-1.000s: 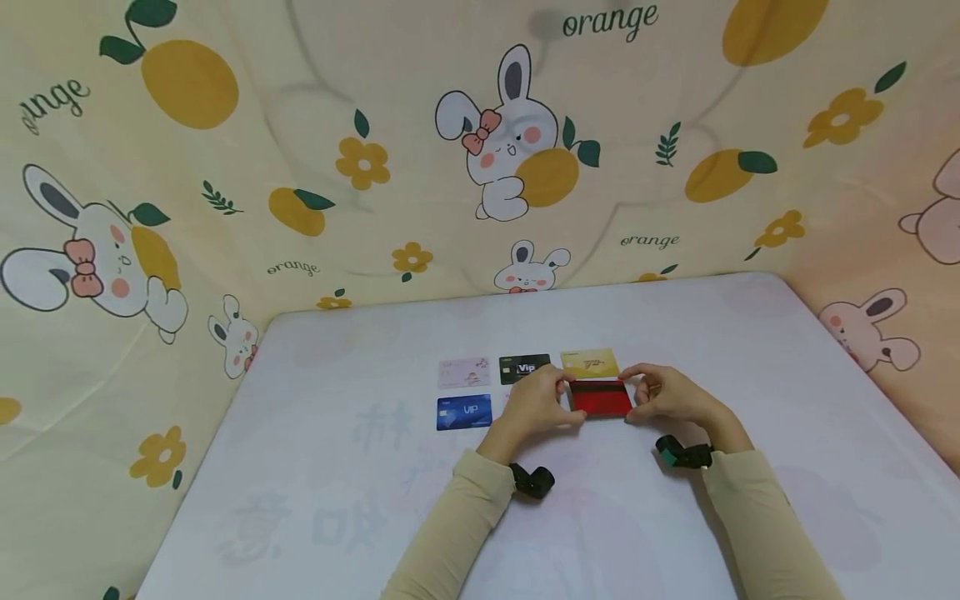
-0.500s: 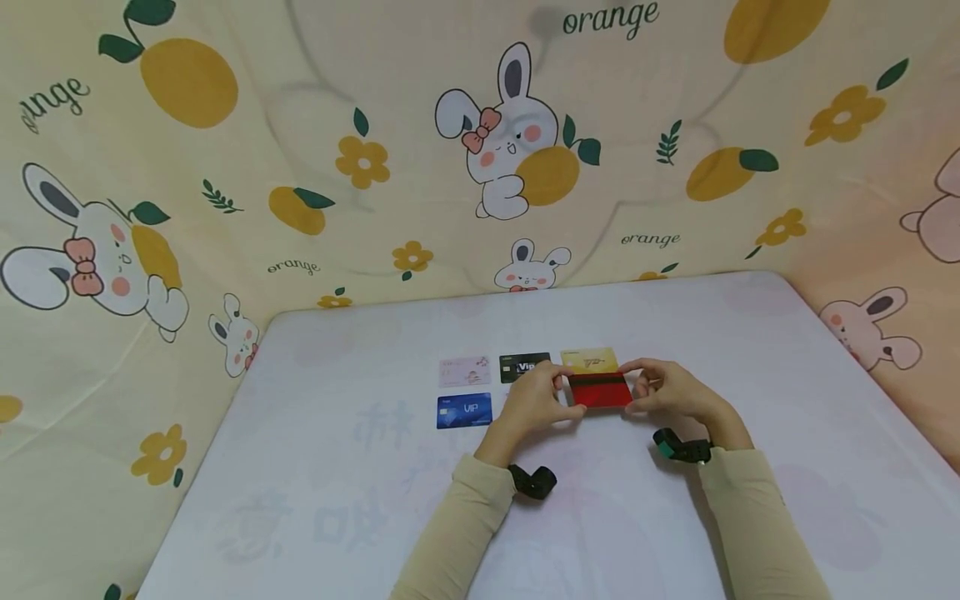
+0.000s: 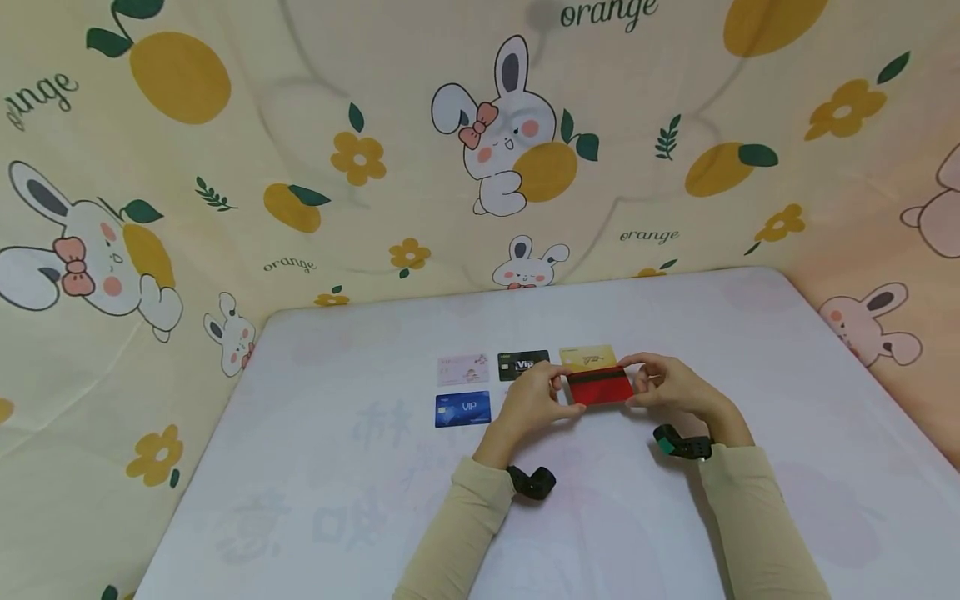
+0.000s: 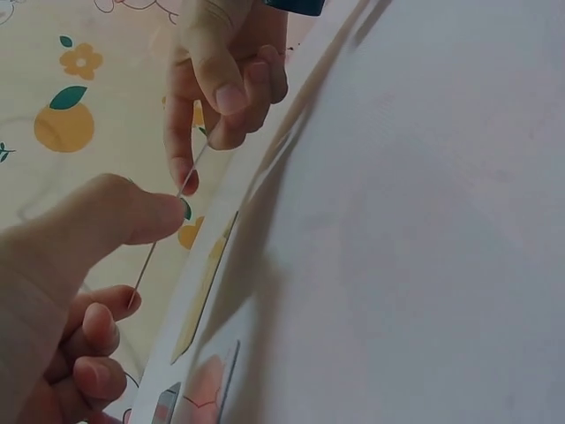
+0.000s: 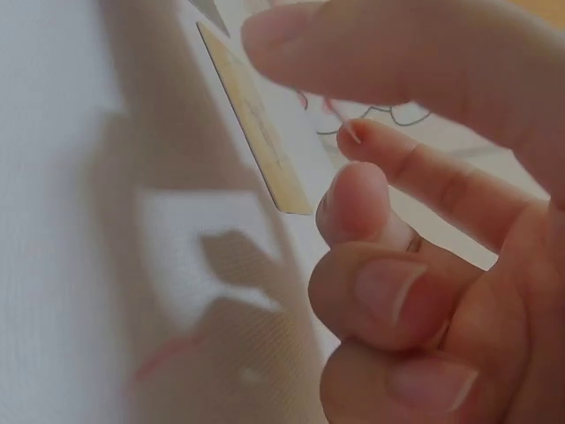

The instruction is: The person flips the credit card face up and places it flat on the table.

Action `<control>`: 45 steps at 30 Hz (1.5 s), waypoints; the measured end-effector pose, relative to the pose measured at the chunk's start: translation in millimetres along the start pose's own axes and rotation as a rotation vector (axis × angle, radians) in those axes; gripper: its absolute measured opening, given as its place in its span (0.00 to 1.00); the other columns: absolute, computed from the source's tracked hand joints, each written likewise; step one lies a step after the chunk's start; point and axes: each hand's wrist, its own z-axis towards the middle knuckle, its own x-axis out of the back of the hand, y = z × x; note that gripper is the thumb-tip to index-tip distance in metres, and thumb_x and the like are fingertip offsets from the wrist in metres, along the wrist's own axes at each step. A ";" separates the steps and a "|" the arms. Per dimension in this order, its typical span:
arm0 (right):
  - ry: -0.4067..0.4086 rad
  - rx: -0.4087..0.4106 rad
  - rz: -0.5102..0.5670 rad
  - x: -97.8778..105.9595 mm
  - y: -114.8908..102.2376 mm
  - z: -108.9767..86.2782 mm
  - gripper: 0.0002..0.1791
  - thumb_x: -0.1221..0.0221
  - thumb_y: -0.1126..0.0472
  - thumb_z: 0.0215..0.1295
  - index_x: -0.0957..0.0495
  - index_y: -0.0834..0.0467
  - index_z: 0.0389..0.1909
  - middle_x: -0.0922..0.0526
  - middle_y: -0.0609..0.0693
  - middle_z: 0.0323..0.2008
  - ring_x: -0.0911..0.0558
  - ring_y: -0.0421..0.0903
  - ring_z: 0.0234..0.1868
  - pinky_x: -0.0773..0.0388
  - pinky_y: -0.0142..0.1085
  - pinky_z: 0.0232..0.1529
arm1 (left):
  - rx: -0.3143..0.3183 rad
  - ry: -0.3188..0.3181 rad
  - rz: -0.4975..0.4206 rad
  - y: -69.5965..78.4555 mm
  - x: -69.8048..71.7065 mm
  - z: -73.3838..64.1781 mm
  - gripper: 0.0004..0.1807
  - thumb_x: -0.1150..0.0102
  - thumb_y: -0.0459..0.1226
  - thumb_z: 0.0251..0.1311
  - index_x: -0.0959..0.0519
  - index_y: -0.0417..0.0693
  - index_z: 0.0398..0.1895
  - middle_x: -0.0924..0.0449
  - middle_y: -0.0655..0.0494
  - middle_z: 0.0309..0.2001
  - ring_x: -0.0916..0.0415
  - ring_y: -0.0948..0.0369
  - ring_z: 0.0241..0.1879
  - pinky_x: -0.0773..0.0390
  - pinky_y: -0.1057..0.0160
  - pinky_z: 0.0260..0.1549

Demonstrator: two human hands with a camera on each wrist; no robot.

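Note:
A red card with a dark stripe along its upper part is held between both hands, slightly tilted. At its left end, my left hand grips the edges with thumb and index finger. My right hand holds the right end the same way. Seen from the left wrist, the card is a thin edge-on line, raised off the table. Just behind it lies a gold card, its near edge overlapped by the red card in the head view. In the right wrist view, the gold card lies beyond my thumb.
On the white table, a black VIP card, a pale pink card and a blue VIP card lie flat. Another pinkish card is mostly hidden by my left hand. A patterned cloth rises behind the table.
Both hands have raised the red card slightly in the head view, so it overlaps the gold card more. Its right end has tipped higher. The other cards stay in place.

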 end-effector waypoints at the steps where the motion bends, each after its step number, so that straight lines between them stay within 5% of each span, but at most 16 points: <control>1: 0.001 0.001 0.002 0.1 -0.1 -0.2 0.32 0.31 0.68 0.49 0.30 0.66 0.57 0.28 0.44 0.24 0.31 0.35 0.23 0.33 0.29 0.25 | 0.001 -0.003 -0.003 -0.4 0.1 -0.2 0.28 0.27 0.49 0.47 0.20 0.47 0.51 0.27 0.59 0.31 0.35 0.70 0.29 0.37 0.76 0.27; 45: 0.016 0.278 0.169 0.9 -6.6 -1.7 0.27 0.38 0.76 0.55 0.32 0.65 0.57 0.27 0.39 0.26 0.29 0.35 0.25 0.30 0.29 0.23 | -0.016 -0.057 -0.085 -2.2 -0.6 -2.2 0.29 0.27 0.49 0.48 0.21 0.49 0.54 0.29 0.57 0.32 0.31 0.67 0.30 0.35 0.77 0.29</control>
